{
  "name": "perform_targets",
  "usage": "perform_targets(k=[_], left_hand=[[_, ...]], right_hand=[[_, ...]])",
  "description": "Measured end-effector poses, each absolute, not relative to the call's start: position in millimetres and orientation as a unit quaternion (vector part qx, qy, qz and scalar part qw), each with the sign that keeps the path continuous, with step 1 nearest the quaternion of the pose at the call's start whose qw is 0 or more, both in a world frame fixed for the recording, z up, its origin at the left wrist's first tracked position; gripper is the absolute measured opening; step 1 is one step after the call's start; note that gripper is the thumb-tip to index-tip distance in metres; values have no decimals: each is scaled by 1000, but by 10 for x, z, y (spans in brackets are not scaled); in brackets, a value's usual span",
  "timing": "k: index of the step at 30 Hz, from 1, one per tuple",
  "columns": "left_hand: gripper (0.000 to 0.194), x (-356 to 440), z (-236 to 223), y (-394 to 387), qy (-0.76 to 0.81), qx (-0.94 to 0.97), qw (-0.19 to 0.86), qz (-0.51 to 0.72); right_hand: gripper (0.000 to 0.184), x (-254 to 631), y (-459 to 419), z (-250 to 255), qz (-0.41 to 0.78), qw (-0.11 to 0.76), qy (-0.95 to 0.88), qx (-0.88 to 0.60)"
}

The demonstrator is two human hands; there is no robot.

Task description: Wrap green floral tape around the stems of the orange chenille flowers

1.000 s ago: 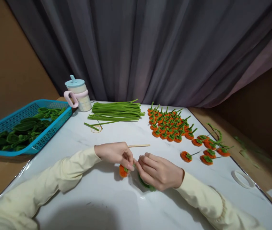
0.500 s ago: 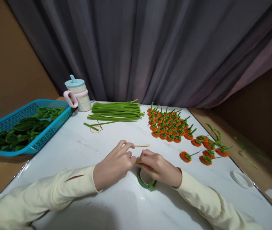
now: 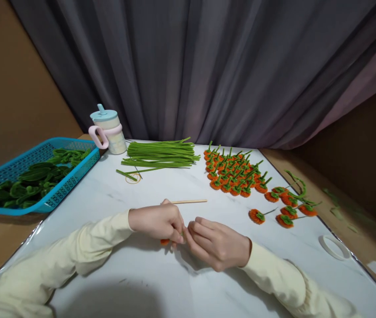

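My left hand [image 3: 161, 224] is closed, pinching an orange pipe-cleaner persimmon [image 3: 164, 242], of which only a bit of orange shows under the fingers. Close beside it, my right hand [image 3: 219, 244] is closed with its fingertips almost against the left ones. A roll of green tape showed under this hand a moment ago; now the palm covers it. Between the fingertips a tiny spot of green is visible. Just beyond my left hand a thin wooden stick [image 3: 189, 202] lies on the white marbled tabletop [image 3: 161, 282].
Rows of finished orange persimmons [image 3: 230, 172] stand at the back right, with several wire-stemmed ones [image 3: 287, 216] nearer. Green pipe cleaners [image 3: 159, 153] lie at the back, beside a lidded cup [image 3: 110, 132]. A blue basket [image 3: 70, 179] holds green leaves. A white ring [image 3: 335, 248] lies right.
My left hand rolled over, knuckles up, half a second ago and has turned back to a pinch. The green tape roll has gone out of sight behind my right hand.
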State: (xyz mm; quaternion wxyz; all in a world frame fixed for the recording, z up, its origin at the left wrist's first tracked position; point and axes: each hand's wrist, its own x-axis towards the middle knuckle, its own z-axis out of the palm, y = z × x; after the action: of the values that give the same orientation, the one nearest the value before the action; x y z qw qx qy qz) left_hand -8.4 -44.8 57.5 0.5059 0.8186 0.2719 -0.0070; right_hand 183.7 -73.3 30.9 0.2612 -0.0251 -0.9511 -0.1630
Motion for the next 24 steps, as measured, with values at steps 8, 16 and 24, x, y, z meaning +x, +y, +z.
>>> perform_targets(k=[8,16,24], left_hand=[[27,-48,593,-650,329,906,248,95],[21,-53,601,-721,283,939,164,103],[24,-44,664,-606,307,908,283,27]], right_hand=[[21,1914,-652,203,126,240,-948,-168],[15,1927,-647,294,235,230,-912,-247],[29,1887,-739,338,-7,208,-962,-176]])
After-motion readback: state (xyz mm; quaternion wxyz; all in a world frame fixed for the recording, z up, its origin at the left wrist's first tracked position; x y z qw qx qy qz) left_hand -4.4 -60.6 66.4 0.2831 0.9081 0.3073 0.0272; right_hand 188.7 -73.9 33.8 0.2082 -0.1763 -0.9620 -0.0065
